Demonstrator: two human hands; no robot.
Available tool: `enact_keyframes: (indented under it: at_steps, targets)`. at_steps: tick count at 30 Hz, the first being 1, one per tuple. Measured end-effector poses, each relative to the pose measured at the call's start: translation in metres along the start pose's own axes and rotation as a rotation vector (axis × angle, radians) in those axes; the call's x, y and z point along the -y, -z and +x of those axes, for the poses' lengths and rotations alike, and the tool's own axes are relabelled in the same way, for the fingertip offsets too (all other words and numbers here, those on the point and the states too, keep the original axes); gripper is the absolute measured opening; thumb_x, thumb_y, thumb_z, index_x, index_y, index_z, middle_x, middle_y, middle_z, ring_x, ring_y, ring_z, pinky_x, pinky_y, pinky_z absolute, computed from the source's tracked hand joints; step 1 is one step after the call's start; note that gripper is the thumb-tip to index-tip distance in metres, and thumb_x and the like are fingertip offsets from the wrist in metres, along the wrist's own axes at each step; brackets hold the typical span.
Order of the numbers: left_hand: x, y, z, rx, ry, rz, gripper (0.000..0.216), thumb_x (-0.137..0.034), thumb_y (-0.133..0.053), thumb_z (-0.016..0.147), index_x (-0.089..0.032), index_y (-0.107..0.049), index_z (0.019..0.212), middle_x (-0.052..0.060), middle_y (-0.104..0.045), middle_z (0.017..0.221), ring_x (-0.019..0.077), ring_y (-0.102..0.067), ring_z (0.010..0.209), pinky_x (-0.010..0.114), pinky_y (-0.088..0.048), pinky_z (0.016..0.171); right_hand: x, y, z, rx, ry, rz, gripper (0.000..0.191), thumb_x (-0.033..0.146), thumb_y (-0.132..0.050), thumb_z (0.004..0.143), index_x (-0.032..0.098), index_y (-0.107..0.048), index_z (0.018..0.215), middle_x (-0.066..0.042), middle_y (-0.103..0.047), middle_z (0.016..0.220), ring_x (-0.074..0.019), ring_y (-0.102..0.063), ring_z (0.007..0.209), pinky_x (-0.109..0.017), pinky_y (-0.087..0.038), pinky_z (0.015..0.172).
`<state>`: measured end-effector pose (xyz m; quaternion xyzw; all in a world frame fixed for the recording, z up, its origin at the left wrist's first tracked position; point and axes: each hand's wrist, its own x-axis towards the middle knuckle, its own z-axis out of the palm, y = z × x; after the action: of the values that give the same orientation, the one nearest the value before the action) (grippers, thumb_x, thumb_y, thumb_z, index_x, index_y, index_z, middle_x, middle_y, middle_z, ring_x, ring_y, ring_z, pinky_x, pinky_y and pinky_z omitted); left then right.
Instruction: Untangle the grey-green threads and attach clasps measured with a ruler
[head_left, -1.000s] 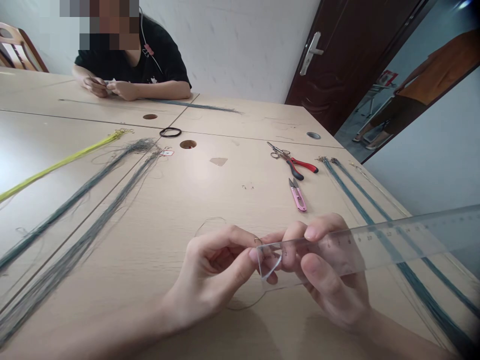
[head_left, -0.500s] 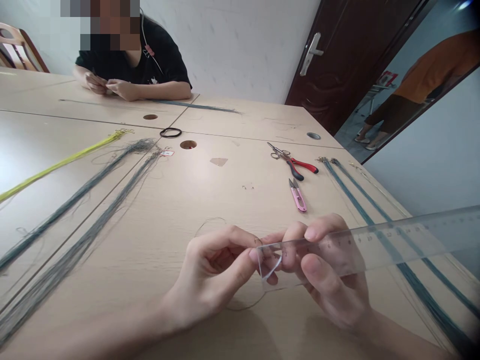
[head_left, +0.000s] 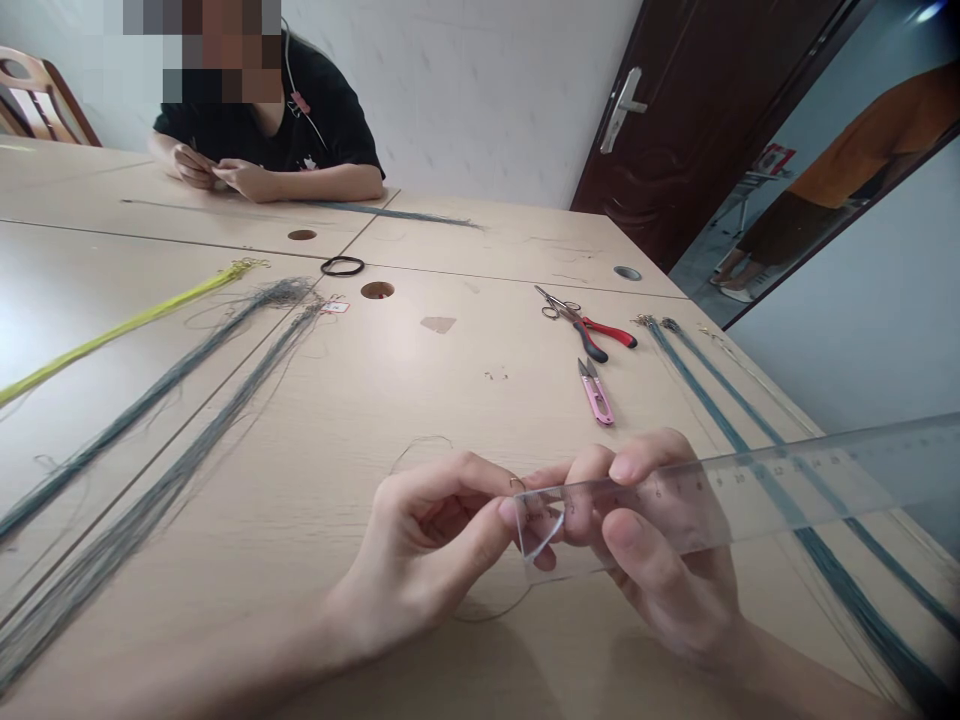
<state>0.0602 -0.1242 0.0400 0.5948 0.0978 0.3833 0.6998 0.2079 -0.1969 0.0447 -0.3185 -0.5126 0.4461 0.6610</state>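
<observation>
My left hand [head_left: 427,550] is closed in a pinch on a small gold-coloured fishing hook [head_left: 516,484], its bend showing above the thumb and forefinger. The hook lies at the end of a clear plastic ruler [head_left: 757,490]. My right hand [head_left: 660,540] grips that ruler near its low-number end, thumb in front and fingers partly behind. The ruler slants up to the right, past the frame's edge. A thin line [head_left: 495,615] loops below the hands; where it runs between the fingers is hard to make out.
Pink thread snips [head_left: 596,392], red-and-black pliers [head_left: 604,335] and small scissors [head_left: 559,302] lie ahead. Grey-green line bundles [head_left: 172,380] lie left beside a yellow bundle [head_left: 135,325]; blue-green bundles [head_left: 720,410] lie right. A co-worker [head_left: 322,120] sits across the table [head_left: 420,390].
Almost nothing differs: both hands, the hook and the ruler keep their places. Beyond the doorway, the standing person's feet and legs have shifted slightly.
</observation>
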Motion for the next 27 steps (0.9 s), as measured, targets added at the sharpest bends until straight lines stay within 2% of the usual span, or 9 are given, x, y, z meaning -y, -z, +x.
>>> enact_keyframes:
  at_steps: [9, 12, 14, 17, 19, 23, 27]
  targets:
    - [0.0, 0.0, -0.001, 0.012, -0.002, -0.027, 0.012, -0.012, -0.051, 0.089, -0.016, -0.061, 0.085, 0.001, -0.067, 0.075, 0.0117, -0.065, 0.067, 0.027, -0.055, 0.069, 0.0, -0.001, 0.0, -0.007, 0.008, 0.009, 0.014, 0.018, -0.048, 0.089, 0.029, -0.045, 0.098, 0.0, -0.056, 0.077, -0.017, -0.061, 0.083, -0.034, -0.055, 0.064]
    - [-0.001, 0.0, 0.0, 0.008, 0.013, -0.018, 0.012, -0.013, -0.051, 0.089, -0.016, -0.062, 0.085, 0.001, -0.067, 0.074, 0.0121, -0.065, 0.067, 0.026, -0.055, 0.067, 0.001, 0.0, 0.001, -0.009, 0.005, 0.02, 0.013, 0.02, -0.048, 0.09, 0.029, -0.047, 0.099, -0.001, -0.057, 0.079, -0.0187, -0.061, 0.089, -0.034, -0.056, 0.063]
    - [-0.001, 0.0, 0.001, -0.007, 0.025, 0.002, 0.012, -0.015, -0.052, 0.089, -0.016, -0.063, 0.084, 0.002, -0.067, 0.074, 0.0126, -0.065, 0.066, 0.025, -0.055, 0.064, 0.002, 0.005, 0.004, -0.045, 0.007, -0.008, 0.01, 0.024, -0.044, 0.092, 0.027, -0.051, 0.098, -0.002, -0.057, 0.084, -0.0207, -0.06, 0.096, -0.035, -0.057, 0.064]
    - [0.001, 0.0, 0.002, -0.03, 0.05, 0.05, 0.013, -0.018, -0.052, 0.089, -0.014, -0.063, 0.081, 0.005, -0.068, 0.077, 0.0138, -0.065, 0.065, 0.025, -0.055, 0.063, 0.009, 0.022, 0.013, -0.167, -0.013, -0.073, 0.019, 0.029, -0.04, 0.093, 0.022, -0.057, 0.086, -0.003, -0.058, 0.086, -0.0209, -0.06, 0.096, -0.038, -0.056, 0.073]
    - [0.002, 0.001, 0.002, -0.032, 0.057, 0.074, 0.014, -0.019, -0.052, 0.089, -0.014, -0.063, 0.081, 0.006, -0.068, 0.079, 0.0146, -0.065, 0.065, 0.026, -0.055, 0.064, 0.015, 0.035, 0.02, -0.217, -0.133, -0.143, 0.023, 0.032, -0.044, 0.091, 0.018, -0.056, 0.077, -0.002, -0.059, 0.078, -0.0194, -0.064, 0.082, -0.036, -0.056, 0.07]
    - [0.003, 0.002, 0.001, -0.028, 0.046, 0.107, 0.015, -0.02, -0.052, 0.089, -0.015, -0.063, 0.08, 0.006, -0.068, 0.078, 0.0143, -0.065, 0.066, 0.025, -0.054, 0.063, 0.025, 0.057, 0.032, -0.162, -0.546, -0.471, 0.029, 0.039, -0.049, 0.087, 0.013, -0.057, 0.078, -0.001, -0.058, 0.06, -0.0159, -0.062, 0.051, -0.029, -0.054, 0.051]
    - [0.002, 0.002, 0.0, -0.027, 0.042, 0.161, 0.018, -0.02, -0.051, 0.09, -0.015, -0.063, 0.078, 0.003, -0.067, 0.077, 0.0124, -0.064, 0.066, 0.022, -0.053, 0.064, 0.019, 0.062, 0.034, -0.082, -0.73, -0.724, 0.031, 0.04, -0.047, 0.087, 0.011, -0.057, 0.078, 0.0, -0.056, 0.055, -0.0119, -0.058, 0.041, -0.021, -0.047, 0.039]
